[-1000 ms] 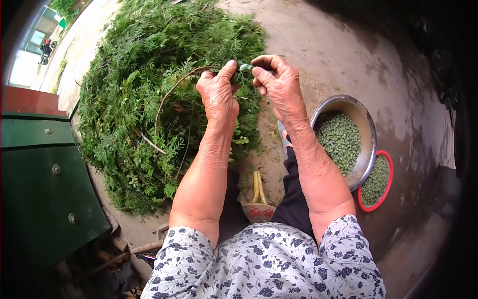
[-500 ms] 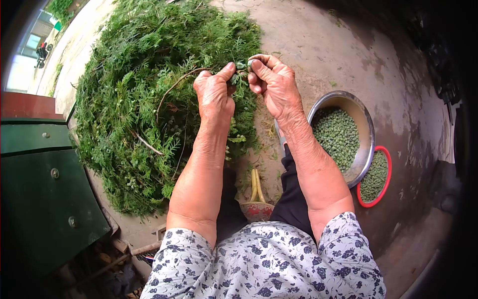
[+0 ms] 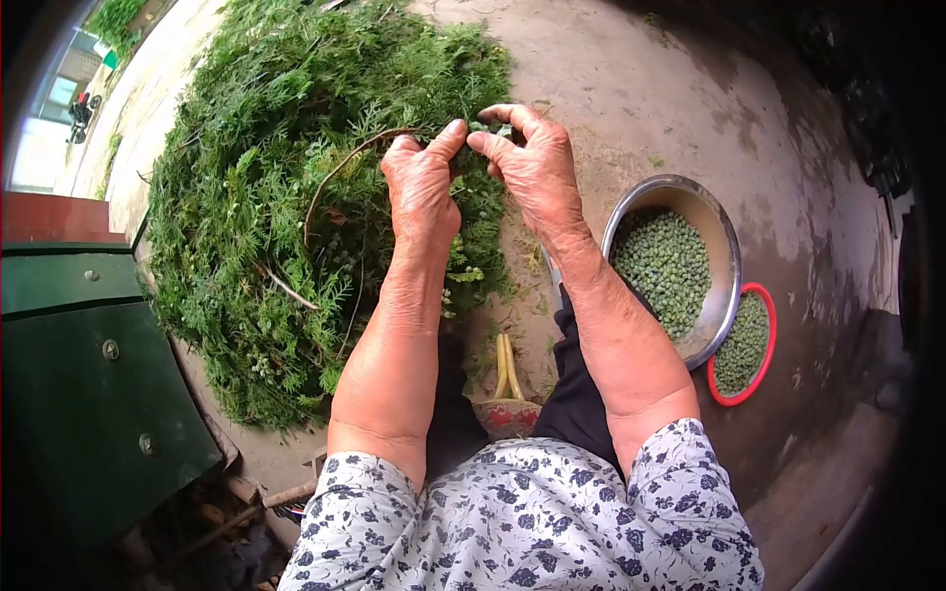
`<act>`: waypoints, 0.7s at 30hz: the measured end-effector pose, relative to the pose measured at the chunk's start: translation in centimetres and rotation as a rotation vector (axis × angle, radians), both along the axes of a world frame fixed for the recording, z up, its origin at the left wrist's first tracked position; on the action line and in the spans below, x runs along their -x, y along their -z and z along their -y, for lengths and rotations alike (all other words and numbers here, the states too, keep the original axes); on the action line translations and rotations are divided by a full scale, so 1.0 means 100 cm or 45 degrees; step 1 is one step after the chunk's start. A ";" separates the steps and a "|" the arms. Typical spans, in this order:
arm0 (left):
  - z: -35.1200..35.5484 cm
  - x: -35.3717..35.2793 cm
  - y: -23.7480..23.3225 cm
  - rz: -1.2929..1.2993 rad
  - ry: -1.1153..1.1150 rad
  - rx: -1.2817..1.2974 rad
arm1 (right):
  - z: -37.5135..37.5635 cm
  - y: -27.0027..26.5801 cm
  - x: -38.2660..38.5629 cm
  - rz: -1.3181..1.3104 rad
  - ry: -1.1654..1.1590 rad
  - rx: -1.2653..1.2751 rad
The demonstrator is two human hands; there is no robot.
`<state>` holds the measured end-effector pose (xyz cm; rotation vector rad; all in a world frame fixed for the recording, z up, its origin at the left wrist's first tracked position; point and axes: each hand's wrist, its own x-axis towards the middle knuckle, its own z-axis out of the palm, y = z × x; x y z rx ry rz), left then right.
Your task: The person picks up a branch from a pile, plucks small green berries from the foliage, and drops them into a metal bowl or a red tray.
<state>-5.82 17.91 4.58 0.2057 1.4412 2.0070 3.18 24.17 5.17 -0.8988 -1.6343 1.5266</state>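
The right hand has moved against the left hand; both pinch one sprig. Cuttings heap on the stained concrete floor

Soft, even daylight; my left hand and right hand look sharp, barely shadowed. Upper left of the frame glares white; fisheye edges bend and blacken.

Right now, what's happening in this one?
A person pinches a thin-stemmed green sprig between the left hand and the right hand, which meet at its tip, above a large heap of green leafy branches on the concrete ground. Beside the right forearm, a round steel bowl and a red-rimmed basin both hold small green seeds.
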 end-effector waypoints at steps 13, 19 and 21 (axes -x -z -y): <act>0.003 -0.004 -0.008 0.187 0.057 0.007 | -0.006 -0.001 -0.007 -0.345 -0.203 0.629; 0.003 0.003 -0.003 0.371 0.041 -0.144 | -0.010 -0.007 -0.010 -0.569 -0.123 0.839; 0.003 0.011 0.005 0.394 0.026 -0.189 | -0.017 -0.005 -0.013 -0.705 -0.098 0.915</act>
